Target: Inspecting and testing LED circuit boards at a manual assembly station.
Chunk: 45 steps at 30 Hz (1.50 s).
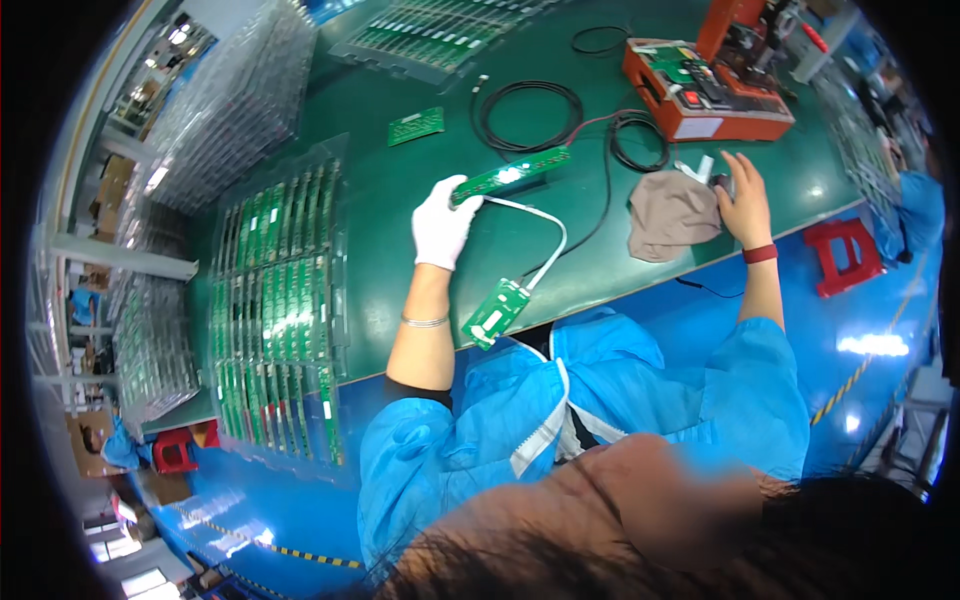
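Note:
My left hand, in a white glove, grips one end of a long, narrow green circuit board above the table. From near that end a white cable curves down to a smaller green circuit board by the table's near edge. My bare right hand, a red band on its wrist, rests with fingers stretched out at the right of a crumpled brown cloth. A small dark object, partly hidden, is by its thumb. White strips lie just past the cloth.
Trays of green boards lie to the left, with tall stacks of clear trays beyond. Another board tray is at the far side. A loose board, coiled black cable and orange press-like fixture stand on the green table.

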Each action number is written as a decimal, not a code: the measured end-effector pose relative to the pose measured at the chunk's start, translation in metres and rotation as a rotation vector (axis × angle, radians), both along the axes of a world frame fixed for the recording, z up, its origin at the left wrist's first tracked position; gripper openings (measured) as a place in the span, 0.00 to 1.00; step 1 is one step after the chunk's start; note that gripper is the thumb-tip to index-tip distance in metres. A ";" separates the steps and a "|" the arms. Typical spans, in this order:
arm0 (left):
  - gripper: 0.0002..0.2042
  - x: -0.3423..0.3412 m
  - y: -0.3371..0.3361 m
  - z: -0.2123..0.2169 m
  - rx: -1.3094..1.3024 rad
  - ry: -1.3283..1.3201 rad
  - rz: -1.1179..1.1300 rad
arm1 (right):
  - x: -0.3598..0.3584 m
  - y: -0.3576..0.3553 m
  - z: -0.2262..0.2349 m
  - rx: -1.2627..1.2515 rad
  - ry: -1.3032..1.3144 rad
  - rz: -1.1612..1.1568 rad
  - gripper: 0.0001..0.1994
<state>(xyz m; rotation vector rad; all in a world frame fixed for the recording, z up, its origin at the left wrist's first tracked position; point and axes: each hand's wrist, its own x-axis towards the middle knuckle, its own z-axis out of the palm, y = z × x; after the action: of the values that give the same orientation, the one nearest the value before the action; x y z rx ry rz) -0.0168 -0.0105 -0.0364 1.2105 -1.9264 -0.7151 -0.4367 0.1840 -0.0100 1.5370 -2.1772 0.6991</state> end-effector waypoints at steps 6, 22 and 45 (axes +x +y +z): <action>0.19 0.005 -0.002 -0.007 -0.018 -0.013 -0.003 | -0.026 0.020 -0.011 0.215 -0.155 0.024 0.26; 0.19 0.000 0.001 -0.004 -0.006 0.037 -0.010 | -0.013 0.025 -0.009 0.183 -0.196 -0.056 0.24; 0.19 0.001 0.003 -0.002 0.003 -0.011 0.001 | 0.007 -0.105 0.010 -0.044 0.129 0.054 0.22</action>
<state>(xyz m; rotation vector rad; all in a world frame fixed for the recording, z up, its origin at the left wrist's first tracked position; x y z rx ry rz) -0.0158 -0.0071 -0.0387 1.2197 -1.9339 -0.7130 -0.4293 0.0793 0.0004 1.5781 -2.0205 0.6422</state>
